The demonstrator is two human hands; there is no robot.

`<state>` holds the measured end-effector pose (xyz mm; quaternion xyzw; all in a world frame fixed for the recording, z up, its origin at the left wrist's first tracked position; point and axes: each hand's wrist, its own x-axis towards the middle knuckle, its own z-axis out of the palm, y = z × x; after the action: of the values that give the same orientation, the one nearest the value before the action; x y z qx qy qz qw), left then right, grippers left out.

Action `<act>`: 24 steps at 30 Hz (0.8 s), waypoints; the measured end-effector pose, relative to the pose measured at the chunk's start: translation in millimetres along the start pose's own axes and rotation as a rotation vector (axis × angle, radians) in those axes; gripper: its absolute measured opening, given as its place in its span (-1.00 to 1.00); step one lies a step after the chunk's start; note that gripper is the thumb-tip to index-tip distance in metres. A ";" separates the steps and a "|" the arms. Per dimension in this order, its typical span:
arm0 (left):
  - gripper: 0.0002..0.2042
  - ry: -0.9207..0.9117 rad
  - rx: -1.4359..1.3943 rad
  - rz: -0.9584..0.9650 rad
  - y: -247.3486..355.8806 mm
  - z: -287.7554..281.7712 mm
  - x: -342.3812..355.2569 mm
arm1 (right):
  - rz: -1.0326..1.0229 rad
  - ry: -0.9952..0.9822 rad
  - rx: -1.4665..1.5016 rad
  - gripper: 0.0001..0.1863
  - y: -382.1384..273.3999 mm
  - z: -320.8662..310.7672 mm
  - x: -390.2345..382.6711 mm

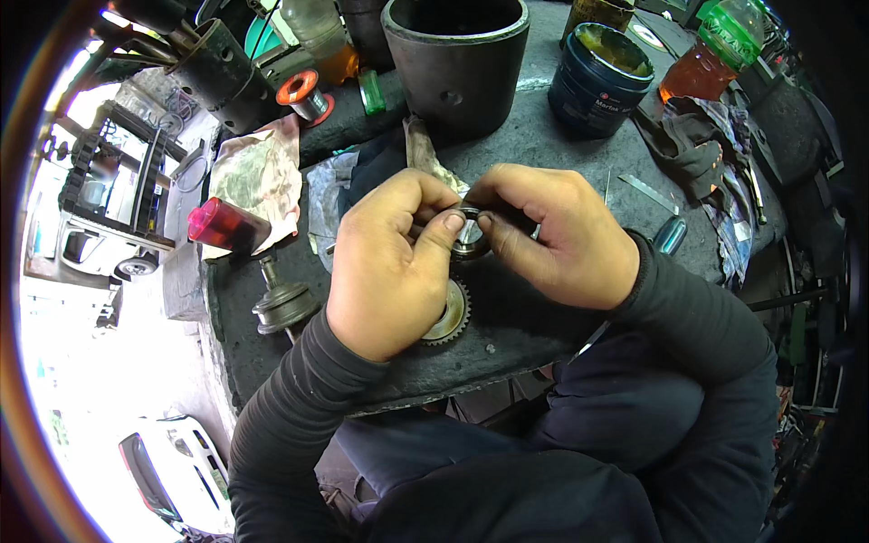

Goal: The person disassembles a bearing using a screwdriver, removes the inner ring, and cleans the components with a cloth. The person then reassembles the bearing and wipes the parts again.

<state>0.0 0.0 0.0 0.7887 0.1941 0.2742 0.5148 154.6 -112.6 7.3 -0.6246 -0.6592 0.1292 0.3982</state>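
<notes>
Both my hands grip a small dark metal ring (469,252) at the centre of the view, thumbs pressed on its rim. My left hand (394,271) is curled on the ring's left side; my right hand (566,240) pinches it from the right. A toothed metal gear (449,319) lies on the dark worktop (516,335) just below the ring, partly hidden behind my left hand. To the left lies a metal shaft with a round flanged body (282,308). A crumpled light rag (424,149) lies beyond my fingers.
Along the back stand a black bucket (453,77), a grease tub (597,90), bottles (697,77), a wire spool (301,95) and a perforated tool holder (217,81). A red container (226,226) rests at left. Thin blades (647,190) and rags (688,154) lie at right.
</notes>
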 end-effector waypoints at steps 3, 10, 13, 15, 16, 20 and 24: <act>-0.95 0.025 0.025 0.023 0.7 -0.6 2.0 | 0.140 0.069 0.135 -0.84 0.4 5.0 -1.1; -0.88 0.036 -0.121 -0.134 0.7 1.1 -1.6 | 0.084 0.092 0.149 -0.85 5.1 3.9 0.8; -0.89 -0.039 -0.058 -0.133 6.1 3.3 1.4 | 0.053 -0.057 0.071 -0.83 13.5 -12.0 -1.0; -0.88 -0.140 0.106 -0.075 7.1 0.6 0.0 | 0.015 -0.186 0.052 -0.81 16.7 -26.3 -5.1; -0.83 -0.134 0.171 0.102 0.4 3.9 0.5 | 0.059 -0.278 0.035 -0.81 18.9 -31.7 -8.2; -0.77 -0.247 0.316 0.284 12.7 0.7 2.2 | 0.051 -0.523 -0.098 -0.83 15.3 -33.4 -17.0; -0.78 -0.312 0.434 0.415 10.9 -6.1 3.2 | 0.017 -0.617 -0.156 -0.84 8.9 -24.8 -15.4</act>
<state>-1.1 1.9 12.7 0.9350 0.0022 0.2014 0.2918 176.6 -133.3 11.8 -0.5900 -0.7516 0.2649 0.1295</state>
